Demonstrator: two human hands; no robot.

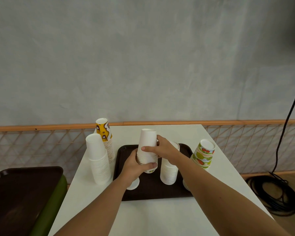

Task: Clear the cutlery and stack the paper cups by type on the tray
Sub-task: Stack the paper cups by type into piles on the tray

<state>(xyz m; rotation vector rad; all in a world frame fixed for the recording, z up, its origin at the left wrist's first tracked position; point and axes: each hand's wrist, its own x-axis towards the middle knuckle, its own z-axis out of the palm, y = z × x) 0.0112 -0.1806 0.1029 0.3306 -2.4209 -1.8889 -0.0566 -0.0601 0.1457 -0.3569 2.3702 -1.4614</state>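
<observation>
Both hands hold 1 upturned stack of white cups just above the brown tray. The left hand curls round the bundled rims at the bottom. The right hand wraps thumb and fingers round the smooth wall higher up.

The step in hand looks like setting this stack down, or joining it to the white stack on the tray just right of the left hand and under the right wrist. To do it well, keep the stack plumb and squeeze lightly so the paper walls do not buckle. Let the left hand guide the rims square onto the landing spot before the right hand lets go.

Left of both hands, on the table, stand a taller white stack and a yellow printed stack behind it. A fruit-printed stack stands right of the right hand.

A printed rim peeks out below the held stack; I cannot tell what it belongs to. The left wrist partly covers a low white cup, and the right forearm hides most of some more cups. No cutlery is visible.
</observation>
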